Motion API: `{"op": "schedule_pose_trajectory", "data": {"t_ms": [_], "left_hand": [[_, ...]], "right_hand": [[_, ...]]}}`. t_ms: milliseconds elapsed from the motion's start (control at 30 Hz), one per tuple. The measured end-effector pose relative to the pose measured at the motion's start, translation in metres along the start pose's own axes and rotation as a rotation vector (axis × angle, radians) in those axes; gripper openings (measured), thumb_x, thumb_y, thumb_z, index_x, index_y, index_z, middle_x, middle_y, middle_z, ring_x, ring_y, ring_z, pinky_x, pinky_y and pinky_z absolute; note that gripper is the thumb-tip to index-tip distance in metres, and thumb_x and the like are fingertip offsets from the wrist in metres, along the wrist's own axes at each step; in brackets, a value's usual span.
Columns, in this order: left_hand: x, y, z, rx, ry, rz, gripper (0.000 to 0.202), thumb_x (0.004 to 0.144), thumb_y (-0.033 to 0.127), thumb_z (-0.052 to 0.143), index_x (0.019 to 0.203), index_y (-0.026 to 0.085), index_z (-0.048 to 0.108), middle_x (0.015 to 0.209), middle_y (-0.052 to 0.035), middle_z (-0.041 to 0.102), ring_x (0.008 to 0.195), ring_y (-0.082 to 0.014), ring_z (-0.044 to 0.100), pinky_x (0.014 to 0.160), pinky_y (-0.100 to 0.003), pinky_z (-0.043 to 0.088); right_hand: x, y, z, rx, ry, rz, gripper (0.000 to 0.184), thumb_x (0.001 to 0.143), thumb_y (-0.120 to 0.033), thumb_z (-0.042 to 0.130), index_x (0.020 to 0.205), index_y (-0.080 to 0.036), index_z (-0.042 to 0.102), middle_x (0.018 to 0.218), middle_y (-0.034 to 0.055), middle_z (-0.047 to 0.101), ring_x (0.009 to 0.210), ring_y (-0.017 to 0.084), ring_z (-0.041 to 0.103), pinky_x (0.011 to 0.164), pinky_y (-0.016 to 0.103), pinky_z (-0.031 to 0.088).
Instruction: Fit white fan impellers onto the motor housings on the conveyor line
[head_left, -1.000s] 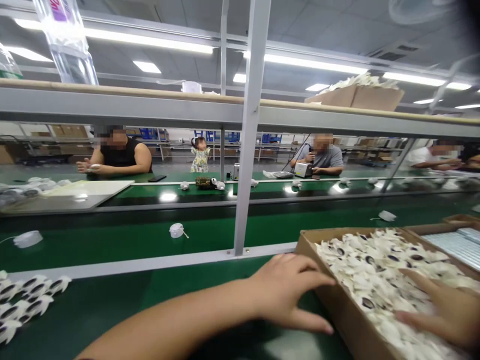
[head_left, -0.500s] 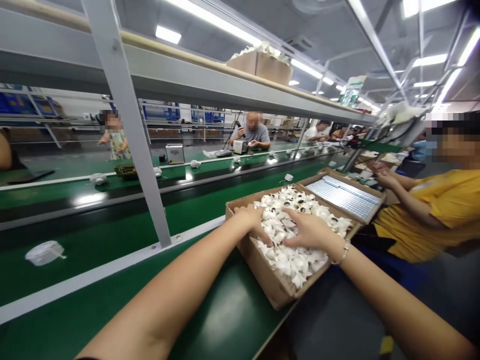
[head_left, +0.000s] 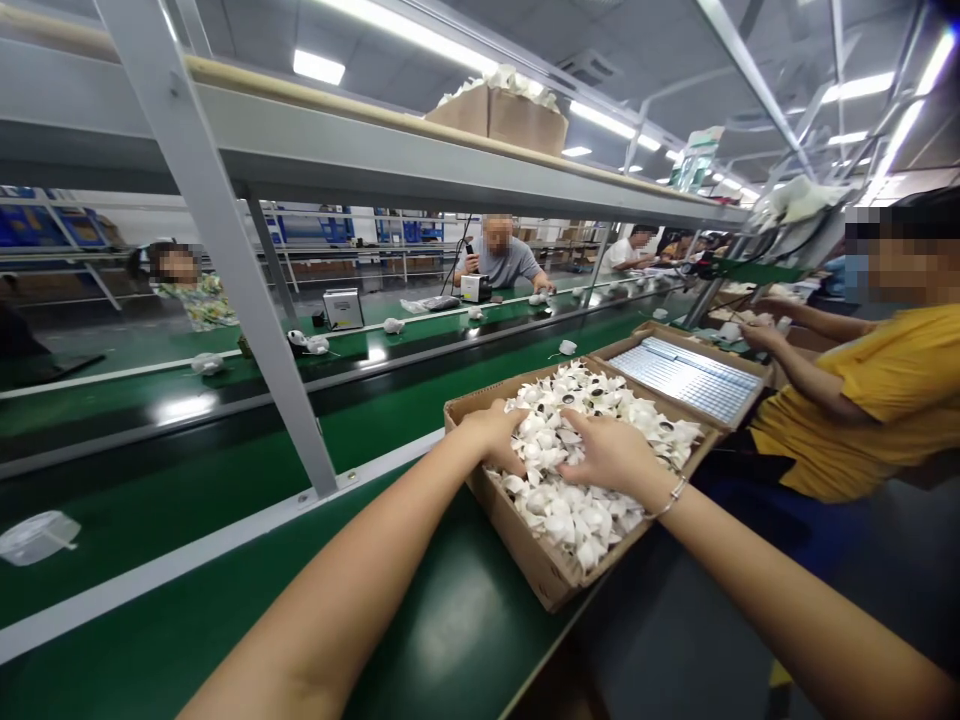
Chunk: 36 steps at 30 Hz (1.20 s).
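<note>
A cardboard box point(head_left: 525, 550) full of small white pieces point(head_left: 577, 520) stands at the front edge of the green bench. The pieces look like crumpled pouches with loose ends, a few showing dark round spots; their exact kind I cannot make out. At the box's left side, my left hand point(head_left: 495, 435) lies on the pile with thumb and fingers apart. My right hand point(head_left: 611, 455) faces it from the right, thumb and forefinger spread, the other fingertips hidden. A clump of pieces lies between both hands, touched but not visibly gripped.
Beyond the box lies a shallow carton point(head_left: 682, 375) with rows of silvery parts. A person in a yellow shirt point(head_left: 892, 390) works at right. White wrapped items point(head_left: 37, 537) lie along the green conveyor point(head_left: 397, 400). A metal post point(head_left: 232, 270) and shelf stand ahead.
My hands stay in the pile, with slight shifts among the pieces. The view has turned a little right. Across the line, a co-worker's hand has reached to a white item.
</note>
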<state>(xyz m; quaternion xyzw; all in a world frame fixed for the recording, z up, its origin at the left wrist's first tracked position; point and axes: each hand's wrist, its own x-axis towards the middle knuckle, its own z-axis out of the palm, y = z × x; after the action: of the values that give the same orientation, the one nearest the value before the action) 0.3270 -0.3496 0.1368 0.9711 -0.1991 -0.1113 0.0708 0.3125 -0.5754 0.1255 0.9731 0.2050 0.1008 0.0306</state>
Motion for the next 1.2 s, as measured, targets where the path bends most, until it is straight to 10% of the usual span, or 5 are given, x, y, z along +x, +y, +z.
{"op": "schedule_pose_trajectory", "data": {"t_ms": [367, 700, 833, 1200], "left_hand": [[0.019, -0.004, 0.004, 0.027, -0.002, -0.016, 0.129, 0.050, 0.069, 0.078, 0.156, 0.036, 0.013, 0.155, -0.0153, 0.031, 0.126, -0.0370, 0.055, 0.098, -0.042, 0.051], [-0.003, 0.000, -0.002, 0.080, 0.113, 0.127, 0.099, 0.059, 0.061, 0.075, 0.144, 0.028, 0.037, 0.140, -0.0087, 0.051, 0.121, -0.0309, 0.056, 0.099, -0.038, 0.049], [-0.003, 0.001, -0.002, 0.034, 0.238, 0.217, 0.088, 0.066, 0.052, 0.073, 0.143, 0.033, 0.036, 0.137, -0.0050, 0.052, 0.122, -0.0272, 0.056, 0.099, -0.033, 0.048], [0.015, -0.004, 0.000, -0.086, 0.109, 0.203, 0.089, 0.063, 0.054, 0.073, 0.142, 0.028, 0.041, 0.137, -0.0071, 0.057, 0.121, -0.0304, 0.057, 0.098, -0.034, 0.049]], "right_hand": [[0.010, -0.014, 0.009, -0.108, 0.054, 0.133, 0.108, 0.064, -0.082, 0.063, 0.142, -0.012, 0.041, 0.080, 0.0126, 0.067, 0.079, 0.034, 0.066, 0.058, 0.032, 0.036], [-0.004, -0.006, 0.011, -0.092, 0.170, -0.085, 0.080, 0.075, -0.063, 0.064, 0.140, -0.020, 0.046, 0.093, 0.0103, 0.068, 0.091, 0.031, 0.063, 0.062, 0.030, 0.036], [0.000, -0.010, 0.015, -0.075, 0.150, 0.039, 0.085, 0.074, -0.061, 0.063, 0.143, -0.018, 0.041, 0.093, 0.0118, 0.069, 0.090, 0.032, 0.064, 0.062, 0.030, 0.035], [0.012, -0.005, 0.011, -0.030, 0.083, -0.013, 0.085, 0.070, -0.057, 0.064, 0.143, -0.019, 0.042, 0.084, 0.0076, 0.068, 0.082, 0.029, 0.064, 0.059, 0.029, 0.034]]}}
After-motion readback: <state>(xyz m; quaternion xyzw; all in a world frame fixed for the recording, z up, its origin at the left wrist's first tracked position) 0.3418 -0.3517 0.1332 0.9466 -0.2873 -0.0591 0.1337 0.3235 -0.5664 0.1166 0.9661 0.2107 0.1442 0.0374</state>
